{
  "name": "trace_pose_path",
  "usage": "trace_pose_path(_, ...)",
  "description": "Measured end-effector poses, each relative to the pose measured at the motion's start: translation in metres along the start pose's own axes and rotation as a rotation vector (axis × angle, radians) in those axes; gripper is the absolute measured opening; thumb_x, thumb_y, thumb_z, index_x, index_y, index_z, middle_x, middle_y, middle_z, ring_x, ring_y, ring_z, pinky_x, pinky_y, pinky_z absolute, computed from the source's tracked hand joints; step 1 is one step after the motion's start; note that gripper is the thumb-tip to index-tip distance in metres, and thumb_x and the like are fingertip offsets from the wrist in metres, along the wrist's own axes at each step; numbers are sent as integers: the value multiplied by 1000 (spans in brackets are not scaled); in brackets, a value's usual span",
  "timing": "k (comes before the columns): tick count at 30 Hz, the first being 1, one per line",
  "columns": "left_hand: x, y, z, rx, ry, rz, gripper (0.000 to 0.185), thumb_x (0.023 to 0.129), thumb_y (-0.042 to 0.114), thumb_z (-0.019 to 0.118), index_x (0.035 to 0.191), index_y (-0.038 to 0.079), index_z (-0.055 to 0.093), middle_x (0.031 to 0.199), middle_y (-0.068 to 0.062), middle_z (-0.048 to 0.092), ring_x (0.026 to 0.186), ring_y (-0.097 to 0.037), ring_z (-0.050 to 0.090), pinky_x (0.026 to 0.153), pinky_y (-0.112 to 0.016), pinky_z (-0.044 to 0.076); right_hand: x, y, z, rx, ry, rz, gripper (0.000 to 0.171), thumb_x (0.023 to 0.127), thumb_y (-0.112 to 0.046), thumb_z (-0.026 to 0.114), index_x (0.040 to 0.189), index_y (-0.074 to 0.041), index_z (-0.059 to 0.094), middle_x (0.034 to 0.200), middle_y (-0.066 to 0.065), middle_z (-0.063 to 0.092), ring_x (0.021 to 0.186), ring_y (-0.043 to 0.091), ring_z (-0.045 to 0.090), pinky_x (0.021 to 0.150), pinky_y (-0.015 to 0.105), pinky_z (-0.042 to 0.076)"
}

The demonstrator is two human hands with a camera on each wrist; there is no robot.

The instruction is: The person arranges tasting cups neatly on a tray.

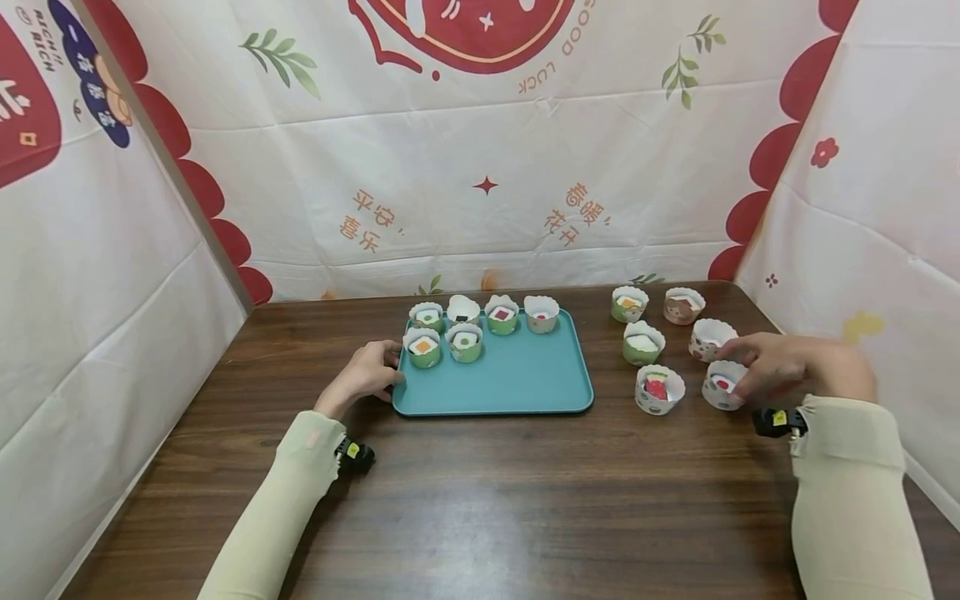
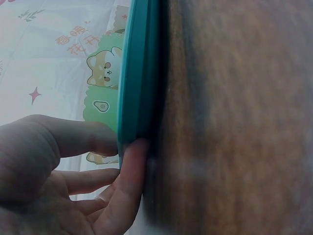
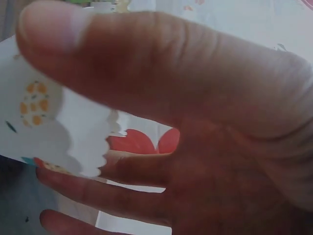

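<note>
A teal tray (image 1: 517,379) lies mid-table with several small paper cups of toy food along its back, such as a green cup (image 1: 424,348). My left hand (image 1: 392,372) holds the tray's left edge; in the left wrist view my left hand (image 2: 120,147) has its thumb on top of the tray rim (image 2: 139,73) and a finger against its side. My right hand (image 1: 738,377) grips a white cup (image 1: 720,392) to the right of the tray. Close up, my right hand (image 3: 49,107) has thumb and fingers curled round the white cup (image 3: 83,142).
More filled cups stand right of the tray: a white one (image 1: 659,388), a green one (image 1: 642,342), another white one (image 1: 711,338), and two at the back (image 1: 628,303) (image 1: 683,305). Printed cloth walls (image 1: 480,167) close in the brown table (image 1: 525,500) on three sides.
</note>
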State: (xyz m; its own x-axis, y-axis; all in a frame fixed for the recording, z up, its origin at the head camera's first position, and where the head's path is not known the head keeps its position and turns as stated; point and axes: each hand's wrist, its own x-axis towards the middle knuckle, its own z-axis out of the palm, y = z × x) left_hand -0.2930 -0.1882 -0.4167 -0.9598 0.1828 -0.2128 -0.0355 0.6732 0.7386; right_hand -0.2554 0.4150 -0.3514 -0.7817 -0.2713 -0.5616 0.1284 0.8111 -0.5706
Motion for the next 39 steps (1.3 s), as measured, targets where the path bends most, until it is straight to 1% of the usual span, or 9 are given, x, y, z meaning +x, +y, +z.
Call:
trace_pose_path(5, 0, 0, 0, 1, 1, 1, 68, 91, 1, 65, 154, -5, 40, 131, -27, 58, 95, -28, 68, 62, -34, 64, 5, 2, 0, 26, -18, 11, 85, 83, -7, 83, 145, 16, 29, 131, 40, 42, 112, 34, 53, 92, 45, 61)
trace_pose_path(13, 0, 1, -1, -3, -2, 3, 68, 91, 1, 65, 154, -5, 39, 131, -27, 57, 95, -28, 68, 63, -35, 65, 3, 1, 0, 81, -4, -24, 65, 87, -3, 75, 138, 15, 39, 121, 27, 54, 102, 24, 60, 91, 48, 62)
trace_pose_path(17, -1, 1, -1, 2, -2, 2, 69, 91, 1, 65, 154, -5, 39, 131, -27, 57, 96, -29, 68, 63, -35, 65, -4, -7, 0, 3, 48, -67, 60, 89, -8, 72, 138, 11, 44, 121, 23, 59, 102, 23, 59, 87, 40, 61)
trace_pose_path(19, -1, 1, -1, 3, -2, 0, 69, 91, 1, 65, 154, -5, 39, 132, -27, 57, 97, -29, 68, 63, -35, 65, -6, -11, -1, -65, 79, -100, 57, 90, -11, 72, 137, 9, 46, 117, 20, 62, 101, 22, 58, 82, 34, 59)
trace_pose_path(21, -1, 1, -1, 1, -2, -3, 69, 91, 1, 65, 154, -5, 39, 132, -27, 57, 97, -29, 68, 63, -35, 65, -8, -16, -1, -95, 109, -127, 54, 89, -12, 72, 135, 6, 50, 111, 16, 64, 98, 20, 58, 78, 31, 57)
trace_pose_path(24, -2, 2, -1, 0, -3, -4, 69, 91, 1, 65, 154, -5, 39, 132, -27, 56, 97, -30, 68, 63, -35, 65, -8, -22, -1, -164, 175, -201, 47, 88, -12, 73, 129, 2, 55, 105, 10, 65, 94, 19, 57, 74, 28, 53)
trace_pose_path(29, -2, 2, -1, 1, 0, 0, 69, 90, 1, 65, 155, -5, 39, 132, -28, 57, 99, -30, 68, 63, -35, 65, -7, -26, 2, -266, 303, -306, 44, 87, -16, 73, 127, -6, 59, 107, 8, 63, 97, 18, 55, 74, 28, 47)
trace_pose_path(35, -2, 1, 0, -3, 2, 0, 69, 90, 1, 64, 154, -5, 39, 133, -28, 57, 101, -31, 68, 63, -36, 65, -4, -32, 7, -216, 387, -425, 41, 88, -16, 75, 127, -13, 60, 108, 4, 63, 93, 6, 56, 75, 23, 49)
trace_pose_path(39, -1, 0, 1, -5, 1, -2, 69, 90, 1, 64, 154, -5, 39, 132, -27, 57, 101, -30, 68, 63, -35, 65, -1, -40, 8, -213, 407, -456, 46, 90, -20, 76, 132, -14, 59, 117, 6, 63, 95, 4, 56, 77, 23, 50)
